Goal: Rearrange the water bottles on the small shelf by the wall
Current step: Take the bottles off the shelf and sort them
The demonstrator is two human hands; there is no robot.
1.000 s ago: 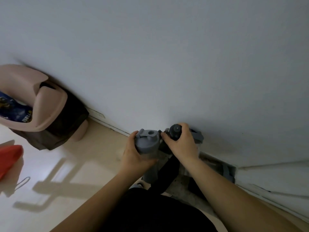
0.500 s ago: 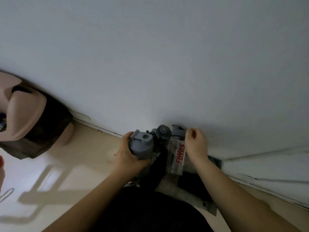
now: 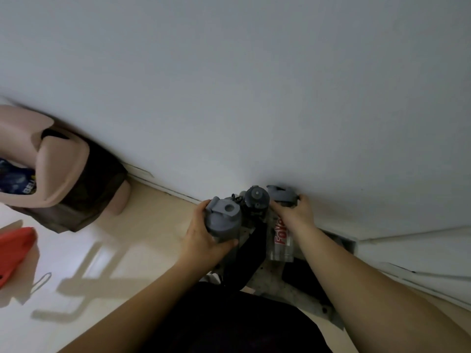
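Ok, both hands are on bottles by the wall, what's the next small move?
Probably set the clear bottle down beside the dark one: the right hand grips its top by the wall, while the left hand holds the grey bottle.

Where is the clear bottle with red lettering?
In the head view, the clear bottle stands right of centre by the wall, under the right hand, beside the dark-capped bottle.

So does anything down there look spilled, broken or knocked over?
Nothing stands out. The three bottles stand upright by the wall: the left hand grips the grey bottle, the right hand holds the clear bottle with red lettering, and the dark-capped bottle stands between. No spill shows.
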